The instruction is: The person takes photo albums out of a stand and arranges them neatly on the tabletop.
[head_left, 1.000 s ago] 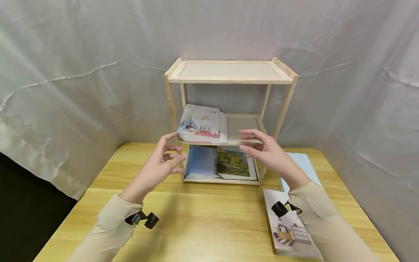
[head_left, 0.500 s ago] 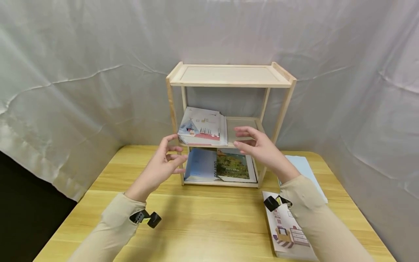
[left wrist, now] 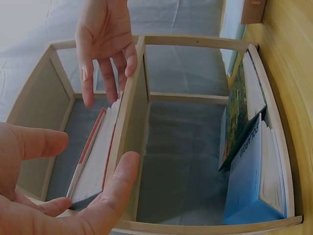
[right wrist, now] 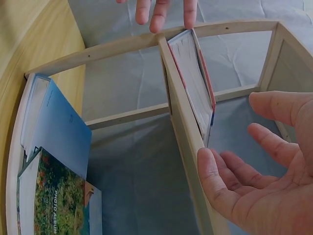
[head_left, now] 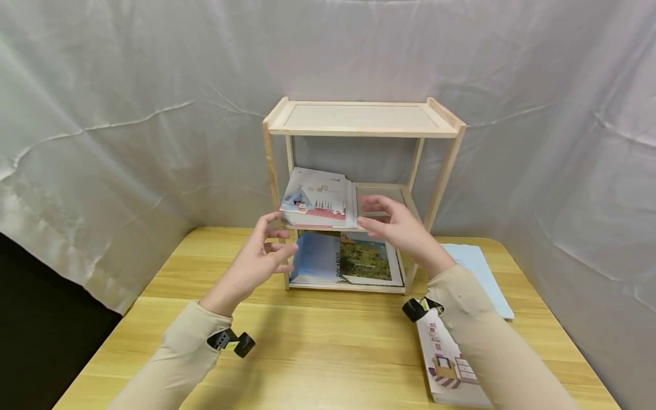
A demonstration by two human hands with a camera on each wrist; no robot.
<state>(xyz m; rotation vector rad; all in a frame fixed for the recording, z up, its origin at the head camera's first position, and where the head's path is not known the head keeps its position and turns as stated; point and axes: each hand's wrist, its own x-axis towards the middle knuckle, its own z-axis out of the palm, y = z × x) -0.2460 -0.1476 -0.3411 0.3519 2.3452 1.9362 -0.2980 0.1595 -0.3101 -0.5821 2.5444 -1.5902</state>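
Note:
On the middle tier of the wooden shelf (head_left: 364, 118), a book with a pale illustrated cover (head_left: 319, 191) lies flat on the left side, seemingly with others under it. My left hand (head_left: 256, 259) is at the stack's left front corner, fingers spread and loosely bent; one fingertip is close to the book's corner in the left wrist view, and contact is unclear. By the stack's right edge is my right hand (head_left: 393, 225), thumb and fingers apart, holding nothing. The right wrist view shows its fingertips beside the book's end (right wrist: 193, 73), with contact hard to tell.
The bottom tier holds a blue POLAROID album (head_left: 315, 256) and a photo album with a tree picture (head_left: 366, 259). On the table (head_left: 307, 353), to the right, lie an illustrated book (head_left: 448, 370), partly under my right sleeve, and a light blue book (head_left: 482, 273). Grey cloth hangs behind.
My right hand has moved left, from over the bare part of the middle tier to the stack's right edge. The left hand has barely shifted. The books look unmoved.

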